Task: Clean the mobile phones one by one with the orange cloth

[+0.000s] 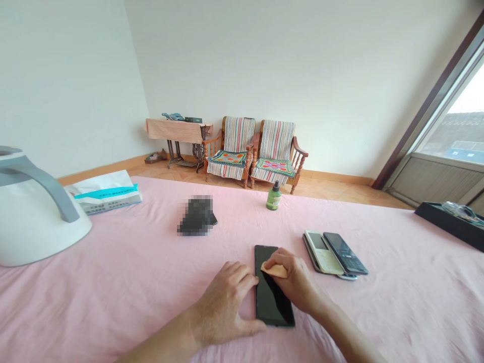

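Observation:
A black smartphone (273,302) lies screen up on the pink cloth. My left hand (227,302) steadies it, with fingertips against its left edge and the thumb at its lower left corner. Pinched in my right hand (297,280) is a small tan cloth (275,270), pressed onto the upper part of the screen. To the right lie a white keypad phone (327,258) and a dark keypad phone (346,253) side by side, on top of other devices mostly hidden beneath. Farther off stands a small green bottle (273,198) with a black cap.
A white kettle (41,217) with a grey handle is at the left, beside a tissue pack (108,194). Dark, pixelated devices (196,217) lie left of centre. A black tray (449,224) sits far right. Two chairs (274,146) stand by the wall.

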`<action>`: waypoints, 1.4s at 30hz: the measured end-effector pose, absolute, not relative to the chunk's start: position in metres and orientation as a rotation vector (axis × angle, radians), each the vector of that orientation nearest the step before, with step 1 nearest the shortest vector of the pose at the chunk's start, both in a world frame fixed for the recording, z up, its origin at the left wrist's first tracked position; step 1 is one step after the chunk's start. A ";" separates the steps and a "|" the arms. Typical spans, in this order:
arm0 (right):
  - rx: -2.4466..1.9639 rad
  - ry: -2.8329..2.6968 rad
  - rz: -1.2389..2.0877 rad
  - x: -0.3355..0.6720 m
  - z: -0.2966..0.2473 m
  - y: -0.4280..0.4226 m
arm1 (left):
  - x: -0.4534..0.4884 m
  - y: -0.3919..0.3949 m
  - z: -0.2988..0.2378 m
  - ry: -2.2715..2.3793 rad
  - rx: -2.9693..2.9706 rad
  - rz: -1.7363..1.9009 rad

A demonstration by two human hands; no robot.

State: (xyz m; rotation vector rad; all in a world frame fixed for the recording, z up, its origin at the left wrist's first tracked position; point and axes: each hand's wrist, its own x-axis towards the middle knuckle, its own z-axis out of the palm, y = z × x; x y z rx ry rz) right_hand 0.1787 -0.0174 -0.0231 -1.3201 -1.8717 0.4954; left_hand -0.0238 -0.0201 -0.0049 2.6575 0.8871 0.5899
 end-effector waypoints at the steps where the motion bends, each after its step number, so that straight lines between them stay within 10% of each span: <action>1: -1.325 -1.880 0.510 0.179 -0.023 -0.018 | -0.024 -0.020 -0.005 0.890 2.651 0.585; 42: -1.259 -1.987 0.470 0.167 -0.028 -0.012 | -0.024 -0.019 -0.011 0.844 2.569 0.707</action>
